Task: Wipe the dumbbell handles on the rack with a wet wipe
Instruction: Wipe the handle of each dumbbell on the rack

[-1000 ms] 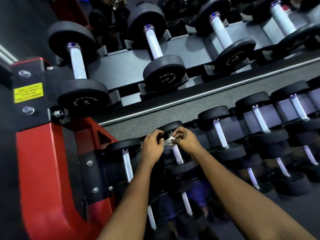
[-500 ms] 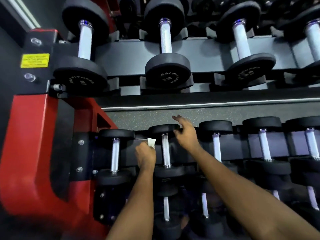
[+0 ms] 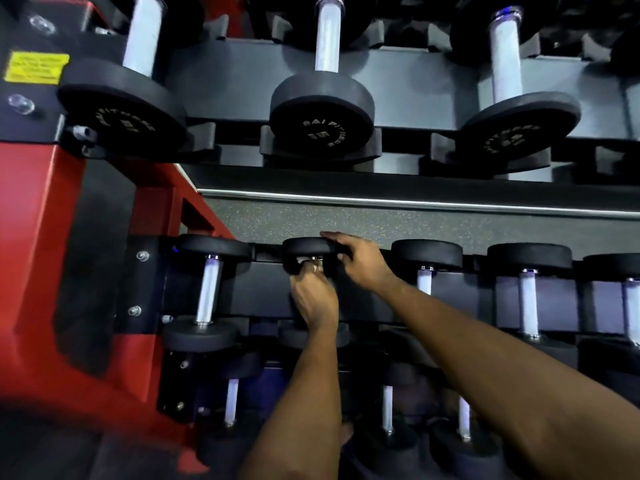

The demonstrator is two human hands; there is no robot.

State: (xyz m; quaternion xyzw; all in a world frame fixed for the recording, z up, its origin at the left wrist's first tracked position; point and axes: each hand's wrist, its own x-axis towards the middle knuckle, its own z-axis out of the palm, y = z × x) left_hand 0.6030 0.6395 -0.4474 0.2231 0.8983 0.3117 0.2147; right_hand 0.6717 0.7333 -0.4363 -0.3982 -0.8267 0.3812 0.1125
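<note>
Your left hand (image 3: pixel 313 299) was closed round the handle (image 3: pixel 317 258) of the second dumbbell (image 3: pixel 301 247) from the left on the middle row; fingers curled tight, knuckles facing you, wrist pretty straight with the forearm coming up from the bottom of the shot. The wipe (image 3: pixel 304 262) was bunched inside that grip; only a little white scrap poked out above your fingers, right up under the far head, so that's where it sat, at the top end of the handle. Most of the handle was hidden behind your hand, just a sliver of chrome showing.

Your right hand (image 3: pixel 362 263) had reached across from the right and was clamped on the far head of the same dumbbell; index finger stretched flat along the top rim, the other fingers hooked over the edge, thumb tucked below; that arm ran in long and diagonal from the bottom right corner. The two hands were just beside each other, not quite touching as far as I could tell.

The near head of that dumbbell was mostly covered by your left wrist. The neighbour (image 3: pixel 207 292) to the left sat in its cradle next to the red upright (image 3: pixel 45 271); bigger ones (image 3: pixel 322 112) sat on the row above, and a yellow sticker (image 3: pixel 36 67) was up in the top left, too blurry to read.
</note>
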